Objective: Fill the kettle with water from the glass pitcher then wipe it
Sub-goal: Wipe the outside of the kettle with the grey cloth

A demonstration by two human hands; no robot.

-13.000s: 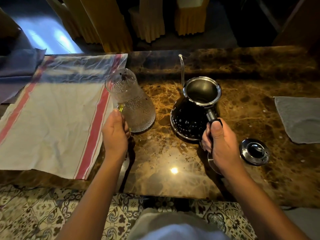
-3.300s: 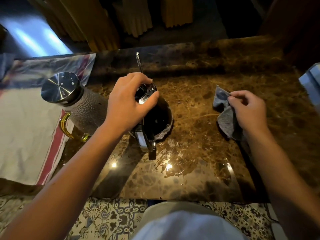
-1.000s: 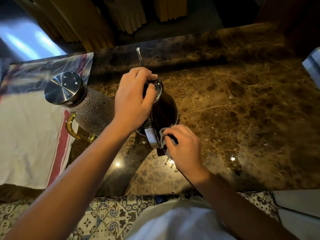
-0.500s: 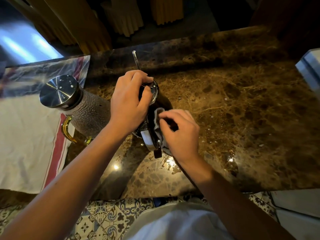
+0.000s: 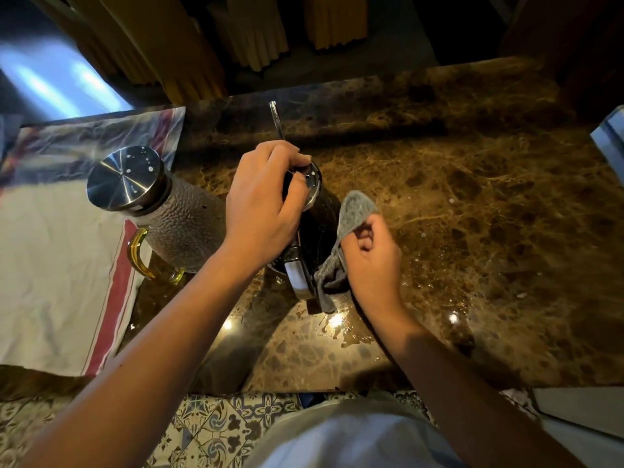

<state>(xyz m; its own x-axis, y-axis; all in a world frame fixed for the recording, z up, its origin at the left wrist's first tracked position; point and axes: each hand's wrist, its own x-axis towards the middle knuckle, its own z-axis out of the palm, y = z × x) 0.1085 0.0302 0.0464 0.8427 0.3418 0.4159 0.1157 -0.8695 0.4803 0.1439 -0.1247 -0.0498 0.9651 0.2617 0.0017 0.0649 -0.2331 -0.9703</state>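
Note:
The dark kettle [image 5: 320,228] stands on the brown marble counter [image 5: 472,214], its thin spout pointing away from me and its handle towards me. My left hand [image 5: 261,211] grips the kettle's lid from above. My right hand [image 5: 373,258] holds a grey cloth [image 5: 354,211] pressed against the kettle's right side. The textured glass pitcher [image 5: 182,224], capped with a steel lid and with a yellow handle, stands just left of the kettle.
A white towel with red stripes [image 5: 57,265] lies on the counter's left part, under the pitcher's edge. Water drops glisten on the counter in front of the kettle [image 5: 337,327]. A pale object [image 5: 611,136] shows at the right edge. Patterned floor tiles lie below.
My right hand has moved the grey cloth from near the kettle's handle to its right side, and the cloth now spreads higher up. My left hand stays on the lid.

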